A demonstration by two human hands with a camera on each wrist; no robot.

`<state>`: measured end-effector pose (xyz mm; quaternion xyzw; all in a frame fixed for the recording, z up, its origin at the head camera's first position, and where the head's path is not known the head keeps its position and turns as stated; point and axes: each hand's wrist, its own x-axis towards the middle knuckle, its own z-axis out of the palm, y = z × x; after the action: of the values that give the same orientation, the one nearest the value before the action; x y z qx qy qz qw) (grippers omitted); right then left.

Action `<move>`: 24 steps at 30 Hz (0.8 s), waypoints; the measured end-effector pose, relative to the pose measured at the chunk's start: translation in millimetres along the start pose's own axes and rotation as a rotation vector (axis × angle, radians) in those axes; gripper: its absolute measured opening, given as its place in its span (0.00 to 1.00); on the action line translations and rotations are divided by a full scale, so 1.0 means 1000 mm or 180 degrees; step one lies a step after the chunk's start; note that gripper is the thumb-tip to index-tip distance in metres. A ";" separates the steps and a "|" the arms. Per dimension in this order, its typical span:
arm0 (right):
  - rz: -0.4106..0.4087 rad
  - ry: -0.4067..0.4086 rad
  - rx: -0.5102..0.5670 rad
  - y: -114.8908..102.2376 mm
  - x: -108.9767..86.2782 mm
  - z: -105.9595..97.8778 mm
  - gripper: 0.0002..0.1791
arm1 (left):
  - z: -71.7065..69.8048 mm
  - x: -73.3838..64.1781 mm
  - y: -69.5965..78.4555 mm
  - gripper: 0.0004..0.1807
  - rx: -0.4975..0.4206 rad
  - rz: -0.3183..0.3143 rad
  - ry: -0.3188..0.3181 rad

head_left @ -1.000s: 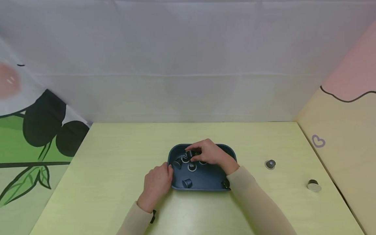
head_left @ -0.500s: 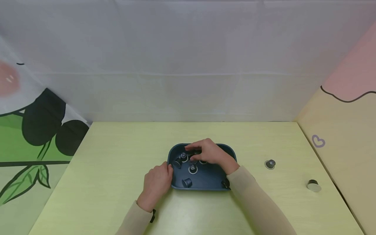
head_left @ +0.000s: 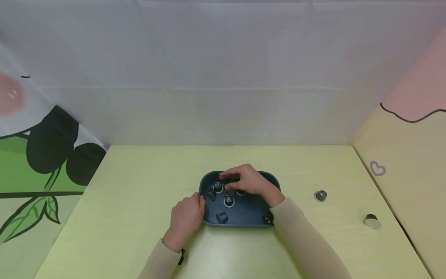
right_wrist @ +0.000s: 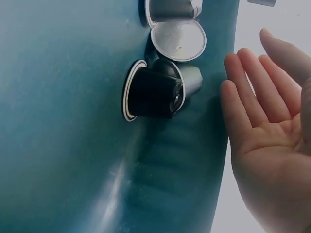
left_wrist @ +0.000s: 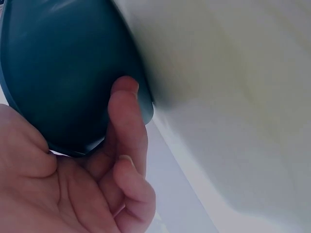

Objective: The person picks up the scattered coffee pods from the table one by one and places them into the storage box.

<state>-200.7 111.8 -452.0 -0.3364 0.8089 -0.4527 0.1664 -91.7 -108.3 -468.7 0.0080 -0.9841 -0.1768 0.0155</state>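
A dark blue tray point(head_left: 247, 211) sits on the table with several coffee capsules in it. My left hand point(head_left: 187, 215) grips its left edge, and in the left wrist view the fingers curl beneath the tray wall. Over the tray's back part hovers my right hand point(head_left: 249, 180), thumb and fingers apart with nothing between them. The right wrist view has its fingers extended beside a black capsule point(right_wrist: 153, 92) and a silver-lidded capsule point(right_wrist: 179, 41). One capsule point(head_left: 229, 201) stands upright in the tray; another capsule point(head_left: 222, 217) lies on its side near the front. The right hand partly covers others.
Two more capsules are on the table to the right: a dark-topped upright capsule point(head_left: 320, 195) and a tilted capsule point(head_left: 372, 221) with its pale lid showing. A white backdrop point(head_left: 223, 116) rises behind the table point(head_left: 139, 186), with printed panels at both sides.
A second ago the right thumb and fingers held a dark capsule; they have let it go in the tray. The upright capsules nearby shifted slightly. The left hand has stayed put.
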 end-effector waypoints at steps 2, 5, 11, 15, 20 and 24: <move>-0.0012 -0.0001 0.0072 -0.001 0.000 0.000 0.23 | 0.000 0.000 0.000 0.18 -0.0010 -0.0012 -0.0012; -0.0044 0.0012 0.0139 -0.003 0.000 -0.002 0.23 | 0.000 0.000 0.000 0.18 -0.0025 -0.0023 -0.0017; -0.0171 0.0161 0.0141 -0.006 0.001 -0.006 0.22 | 0.000 -0.001 -0.001 0.18 -0.0015 -0.0028 -0.0026; -0.0238 0.0230 0.0147 -0.009 0.002 -0.008 0.22 | 0.001 0.000 -0.001 0.18 -0.0004 -0.0023 -0.0002; -0.0255 0.0324 0.0175 -0.014 0.001 -0.013 0.22 | 0.001 0.000 -0.001 0.18 -0.0011 -0.0023 -0.0012; -0.0281 0.0453 0.0167 -0.019 -0.002 -0.018 0.22 | 0.000 0.000 -0.001 0.18 0.0007 -0.0023 -0.0010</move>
<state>-202.0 117.5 -426.3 -0.3342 0.7909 -0.5034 0.0971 -91.8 -109.5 -469.6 0.0113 -0.9843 -0.1758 0.0133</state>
